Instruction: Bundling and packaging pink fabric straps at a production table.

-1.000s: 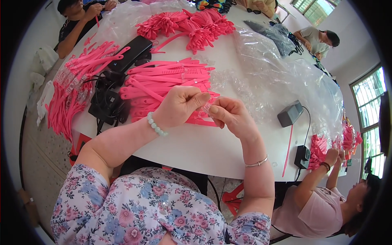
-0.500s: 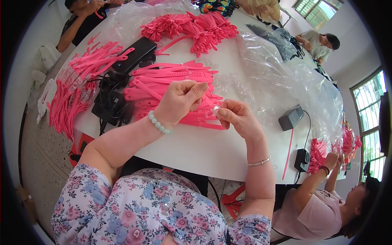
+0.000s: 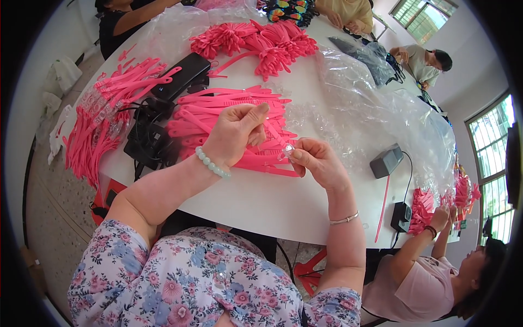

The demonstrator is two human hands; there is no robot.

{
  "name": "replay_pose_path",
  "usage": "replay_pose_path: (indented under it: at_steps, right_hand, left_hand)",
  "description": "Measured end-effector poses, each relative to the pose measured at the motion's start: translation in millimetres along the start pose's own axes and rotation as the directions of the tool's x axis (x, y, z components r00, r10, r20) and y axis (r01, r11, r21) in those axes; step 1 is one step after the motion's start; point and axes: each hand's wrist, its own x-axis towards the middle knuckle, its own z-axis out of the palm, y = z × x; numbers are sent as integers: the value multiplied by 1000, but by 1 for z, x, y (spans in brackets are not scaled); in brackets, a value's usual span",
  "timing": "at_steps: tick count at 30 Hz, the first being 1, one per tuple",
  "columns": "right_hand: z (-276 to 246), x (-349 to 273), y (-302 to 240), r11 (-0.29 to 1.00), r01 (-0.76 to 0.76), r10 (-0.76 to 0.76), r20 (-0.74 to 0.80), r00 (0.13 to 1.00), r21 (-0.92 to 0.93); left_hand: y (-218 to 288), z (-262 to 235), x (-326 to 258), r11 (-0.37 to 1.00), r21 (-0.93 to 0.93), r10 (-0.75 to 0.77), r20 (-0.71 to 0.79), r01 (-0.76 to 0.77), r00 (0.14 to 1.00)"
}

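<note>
My left hand [image 3: 241, 131] is closed, its thumb lying along the curled fingers. A pink strap [image 3: 276, 132] runs out from it toward my right hand [image 3: 316, 161]. With thumb and forefinger, the right hand pinches a small clear plastic piece [image 3: 288, 149] at the strap's end. Whether the strap passes through that piece is too small to tell. Under both hands lies a pile of flat pink straps [image 3: 199, 111], some with ridges and holes at the ends.
A second heap of pink straps with clear pieces [image 3: 98, 128] hangs over the table's left edge, beside a black box [image 3: 182, 73] and cables. Bundled pink straps [image 3: 261, 41] lie farther back. Clear plastic sheeting [image 3: 376, 103] and a grey device [image 3: 387, 161] are rightward. Other people sit around.
My hands stay close together, with the left one slightly higher and the strap between them now more visible. A person at the far left has shifted their arm.
</note>
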Motion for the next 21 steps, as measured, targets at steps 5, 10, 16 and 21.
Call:
replay_pose_path:
  at_steps: [5, 10, 16, 21]
  right_hand:
    - [-3, 1, 7, 1000, 6, -6, 6, 1000, 20]
    - [-4, 2, 11, 996, -58, 56, 19, 998, 72]
    - [8, -1, 2, 996, 75, -77, -56, 995, -40]
    - [11, 0, 4, 995, 88, -91, -56, 994, -50]
  left_hand:
    - [-3, 6, -2, 991, 128, -49, 4, 48, 999]
    - [-14, 1, -3, 958, 286, -46, 44, 31, 998]
    - [-18, 2, -4, 885, 452, 66, 122, -115, 990]
    - [-15, 8, -8, 863, 478, 93, 169, -164, 981]
